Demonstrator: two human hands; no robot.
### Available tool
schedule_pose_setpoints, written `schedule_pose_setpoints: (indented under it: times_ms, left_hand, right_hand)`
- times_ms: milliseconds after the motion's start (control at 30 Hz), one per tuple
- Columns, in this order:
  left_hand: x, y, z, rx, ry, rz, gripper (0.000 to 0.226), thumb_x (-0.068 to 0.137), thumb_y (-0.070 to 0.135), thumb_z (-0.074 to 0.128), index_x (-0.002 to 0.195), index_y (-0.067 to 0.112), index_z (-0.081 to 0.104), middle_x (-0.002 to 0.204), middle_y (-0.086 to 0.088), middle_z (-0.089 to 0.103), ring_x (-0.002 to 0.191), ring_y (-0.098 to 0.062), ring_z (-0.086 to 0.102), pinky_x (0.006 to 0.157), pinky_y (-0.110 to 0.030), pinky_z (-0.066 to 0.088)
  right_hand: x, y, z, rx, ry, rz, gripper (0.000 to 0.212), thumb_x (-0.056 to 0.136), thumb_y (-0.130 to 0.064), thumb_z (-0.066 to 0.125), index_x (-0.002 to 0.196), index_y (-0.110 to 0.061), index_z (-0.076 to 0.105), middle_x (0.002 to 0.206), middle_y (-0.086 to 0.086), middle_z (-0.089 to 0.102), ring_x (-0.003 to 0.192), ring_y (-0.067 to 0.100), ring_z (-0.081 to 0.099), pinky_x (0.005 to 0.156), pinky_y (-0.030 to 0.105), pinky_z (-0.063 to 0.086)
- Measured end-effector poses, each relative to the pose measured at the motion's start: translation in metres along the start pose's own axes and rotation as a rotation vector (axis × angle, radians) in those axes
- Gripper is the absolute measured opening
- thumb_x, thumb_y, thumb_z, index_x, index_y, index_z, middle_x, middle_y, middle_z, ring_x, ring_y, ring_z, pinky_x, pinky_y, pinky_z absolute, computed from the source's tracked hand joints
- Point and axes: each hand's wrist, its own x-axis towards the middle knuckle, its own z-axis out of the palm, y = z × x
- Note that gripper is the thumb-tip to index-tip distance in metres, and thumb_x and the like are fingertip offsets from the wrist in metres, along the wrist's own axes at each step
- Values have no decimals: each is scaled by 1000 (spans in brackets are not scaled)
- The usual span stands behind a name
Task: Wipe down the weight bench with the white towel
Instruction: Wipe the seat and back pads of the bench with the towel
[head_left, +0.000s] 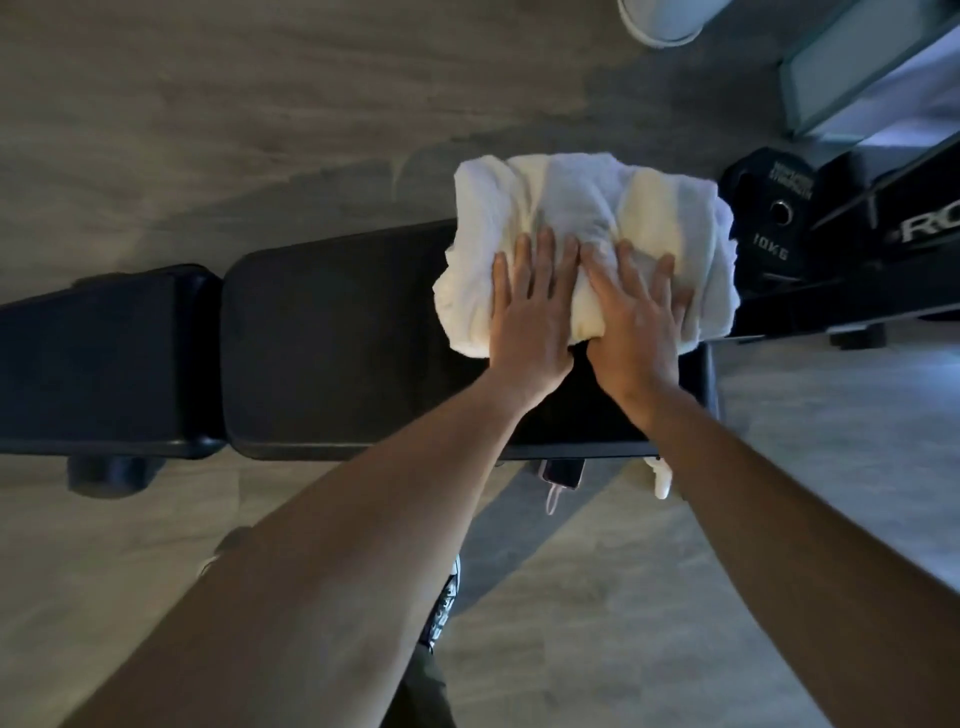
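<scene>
Closest to the camera you've got two bare forearms reaching forward, and down between them a bit of a patterned shoe (448, 597) on the wood-look floor (675, 597). Just past that, tucked under the near edge of the desk (337, 338), there's a dark phone-like thing (563, 472) with a white cord hanging off it, and a small white object (661, 478) beside it on the right, can't tell what that one is.

The desk itself is black and padded, running left to right, split into a short pad on the left and a longer pad on the right with a gap between them.

Both hands are flat on the towel, fingers spread wide and pressing down, not gripping anything. The left hand (530, 317) and right hand (636, 322) sit side by side, pretty much touching at the thumbs.

The white towel (587, 208) is bunched up and rumpled at the far right end of the desk, spilling over its far edge and its right end.

Just right of the towel there's a black weight plate (774, 213) marked 10KG, leaning by a black rack frame (893, 234) with white letters on it. Way at the far edge, a round white object (662, 21) sits on the floor, cut off by the frame.
</scene>
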Motion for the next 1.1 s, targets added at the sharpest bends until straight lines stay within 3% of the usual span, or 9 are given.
schedule_pose_setpoints:
  times_ms: [167,233,367,500,633,733,867,1100]
  left_hand:
    - [-64,1,21,22,9,94,99,88,27,65,163,13,1,171,-14,-4,158,-34,-7,127,-55,2]
    - [-88,1,29,22,-6,100,99,90,36,65,163,13,1,171,-13,-4,158,-33,-7,127,-55,4]
    - [-131,-3,41,13,7,117,82,90,32,38,163,13,5,171,-13,-1,158,-33,-5,127,-54,7]
    - [-151,1,51,28,6,117,87,89,29,48,163,12,6,171,-14,-1,158,-35,-4,127,-56,9]
    - [-123,3,41,-58,6,152,83,90,48,32,162,10,17,170,-18,8,158,-37,1,127,-57,7]
    - [-84,17,28,-52,-43,136,95,87,56,46,162,10,12,170,-19,4,157,-38,-2,127,-57,3]
    - [-20,37,13,-79,-69,83,96,90,32,61,163,11,1,170,-18,-5,157,-37,-9,127,-54,-5]
    - [72,52,-18,-1,-177,24,102,93,39,60,161,11,-10,169,-20,-11,156,-39,-9,125,-59,-4]
  right_hand:
    - [-80,-4,27,46,58,94,103,79,5,64,159,-40,18,170,2,13,153,47,1,118,71,12]
    - [-105,-8,36,55,55,108,105,79,-2,71,159,-43,15,170,1,12,153,46,2,118,71,12]
    - [-147,-16,50,67,92,121,111,69,2,75,158,-41,23,168,1,21,154,44,4,117,71,15]
    - [-168,-12,60,71,112,106,112,67,5,77,157,-38,27,168,3,21,154,43,2,116,73,16]
    - [-145,-5,52,110,136,114,98,73,-8,79,155,-35,34,167,5,24,154,44,5,116,74,14]
    - [-106,7,38,126,120,153,96,78,-23,77,157,-41,26,169,1,17,154,43,0,120,70,4]
    - [-42,35,6,83,83,90,93,81,-12,70,157,-39,24,169,4,16,154,45,1,119,69,6]
    - [47,67,-36,44,-87,-3,87,89,-11,55,157,-45,13,171,2,5,154,43,7,122,63,13]
